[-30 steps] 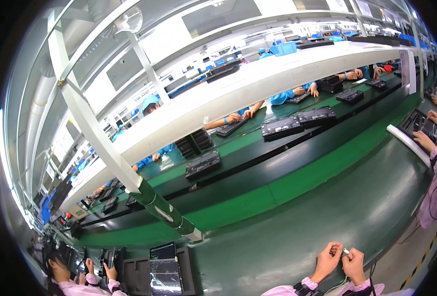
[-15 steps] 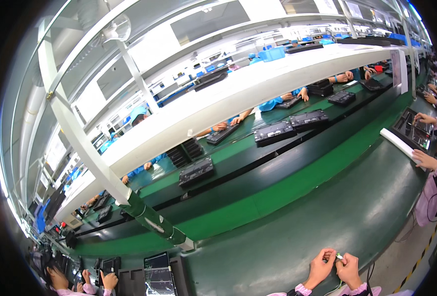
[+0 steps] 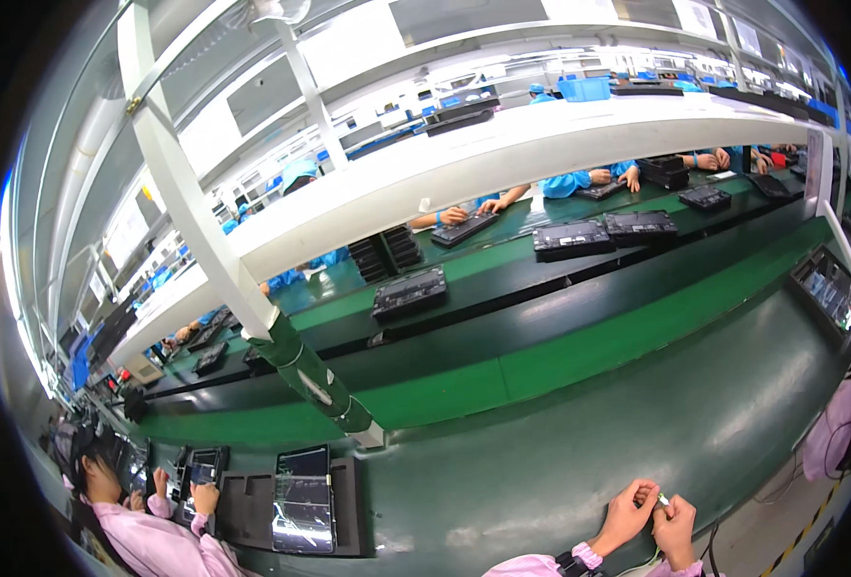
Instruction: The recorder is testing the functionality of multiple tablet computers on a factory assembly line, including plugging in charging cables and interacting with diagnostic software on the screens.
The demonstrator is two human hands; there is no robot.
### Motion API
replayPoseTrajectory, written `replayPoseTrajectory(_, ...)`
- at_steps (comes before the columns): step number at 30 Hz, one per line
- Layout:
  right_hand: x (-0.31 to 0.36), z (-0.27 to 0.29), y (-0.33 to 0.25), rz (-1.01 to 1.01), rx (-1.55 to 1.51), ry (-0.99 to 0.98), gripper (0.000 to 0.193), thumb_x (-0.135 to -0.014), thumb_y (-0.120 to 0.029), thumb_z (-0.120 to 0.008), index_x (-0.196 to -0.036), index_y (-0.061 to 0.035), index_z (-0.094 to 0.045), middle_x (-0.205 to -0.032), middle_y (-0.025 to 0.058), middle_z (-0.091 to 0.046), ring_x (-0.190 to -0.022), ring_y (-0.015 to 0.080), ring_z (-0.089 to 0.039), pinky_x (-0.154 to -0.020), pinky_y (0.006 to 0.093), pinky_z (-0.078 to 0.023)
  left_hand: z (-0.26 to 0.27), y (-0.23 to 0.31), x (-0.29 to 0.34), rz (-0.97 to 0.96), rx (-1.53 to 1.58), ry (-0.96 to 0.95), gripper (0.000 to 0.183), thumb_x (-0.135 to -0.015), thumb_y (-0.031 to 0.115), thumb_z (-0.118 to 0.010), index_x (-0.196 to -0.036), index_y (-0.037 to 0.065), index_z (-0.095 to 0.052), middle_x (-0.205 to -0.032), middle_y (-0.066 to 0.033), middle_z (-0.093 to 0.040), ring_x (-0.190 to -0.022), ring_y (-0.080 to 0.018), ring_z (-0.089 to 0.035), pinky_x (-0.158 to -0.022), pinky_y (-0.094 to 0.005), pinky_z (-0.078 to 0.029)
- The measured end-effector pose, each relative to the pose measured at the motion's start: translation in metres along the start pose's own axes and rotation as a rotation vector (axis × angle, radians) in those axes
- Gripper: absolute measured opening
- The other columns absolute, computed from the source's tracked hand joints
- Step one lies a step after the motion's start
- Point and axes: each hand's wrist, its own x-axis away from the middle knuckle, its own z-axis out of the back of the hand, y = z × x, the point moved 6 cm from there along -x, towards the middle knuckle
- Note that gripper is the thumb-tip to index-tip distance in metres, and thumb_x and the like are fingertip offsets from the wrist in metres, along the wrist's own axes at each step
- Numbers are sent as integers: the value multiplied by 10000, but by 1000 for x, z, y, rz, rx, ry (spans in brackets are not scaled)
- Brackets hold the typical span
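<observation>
Both my hands are close together over the near right part of the green bench (image 3: pixel 502 500). The fingers of my left hand (image 3: pixel 627 512) are pinched together against one end of a small white-and-green piece (image 3: pixel 663 499). My right hand (image 3: pixel 674 531) is closed around its other end. A thin pale green cord (image 3: pixel 654 556) runs down below the fingers. The piece is too small to name, and the fingers hide part of it.
To the left, a dark glossy tablet-like panel (image 3: pixel 303 500) lies on a black tray (image 3: pixel 349 505), beside a co-worker in a pink sleeve (image 3: pixel 171 539). A post (image 3: pixel 325 389) rises from the bench's far edge. Black device housings (image 3: pixel 409 292) sit on the conveyor beyond. Another open device (image 3: pixel 826 288) is at right.
My view has turned left and slightly down, so more of the left tray and co-worker shows. At right, the white strip has been tilted up. My hands keep nearly the same pose.
</observation>
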Motion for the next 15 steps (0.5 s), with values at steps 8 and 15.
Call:
replayPoseTrajectory(8, 5, 6, 10, 8, 14, 34, 283, -718, 29, -526, -543, -46, -316, -431, 36, -407, -386, 71, -439, -354, 244, -314, -4, 1, 5, 1, 19, 4, 153, -860, 124, -610, -949, 1, -590, -783, -43, -642, -724, -62, -584, -652, -209, -470)
replayPoseTrajectory(15, 2, 2, -13, -32, -6, 22, 293, -725, 16, -542, -549, -48, -317, -433, 33, -406, -398, 63, -428, -361, 255, -300, 1, 6, 1, 12, 18, -4, 157, -857, 126, -613, -946, -1, -591, -786, -41, -644, -726, -64, -586, -658, -219, -473)
